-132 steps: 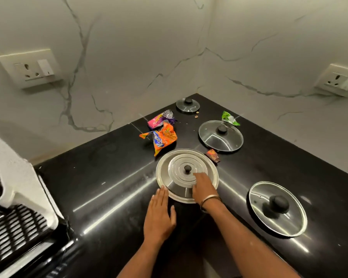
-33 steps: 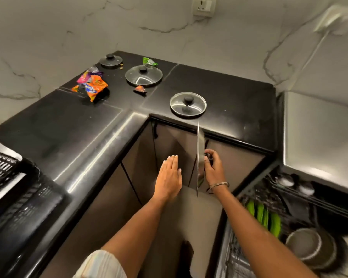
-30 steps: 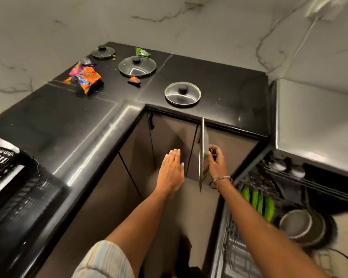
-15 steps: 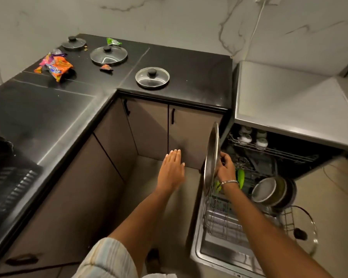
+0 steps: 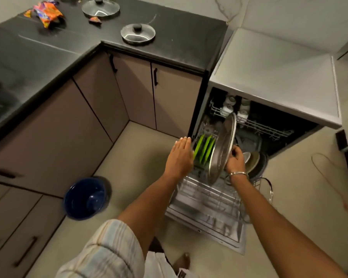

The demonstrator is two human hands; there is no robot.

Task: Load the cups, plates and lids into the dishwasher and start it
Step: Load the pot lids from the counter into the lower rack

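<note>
Right hand [image 5: 235,159] grips steel lid [image 5: 221,151] on edge, centre-right, to slot beside green plates [image 5: 204,149] in lower rack [image 5: 209,199]; left hand [image 5: 180,157] flat, released.

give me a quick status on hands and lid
Right hand grips steel lid on edge above lower rack. Left hand open, flat, beside green plates. Nothing blocking the rack.

You've got the steel lid [image 5: 221,149] on edge, tilted, over the dishwasher's [image 5: 269,81] pulled-out lower rack [image 5: 207,197]. Green plates [image 5: 204,149] stand upright in that rack just left of it; bowls [image 5: 253,161] to its right. White cups [image 5: 229,105] sit in the upper rack. Two glass lids [image 5: 138,34] lie flat on the far counter.
</note>
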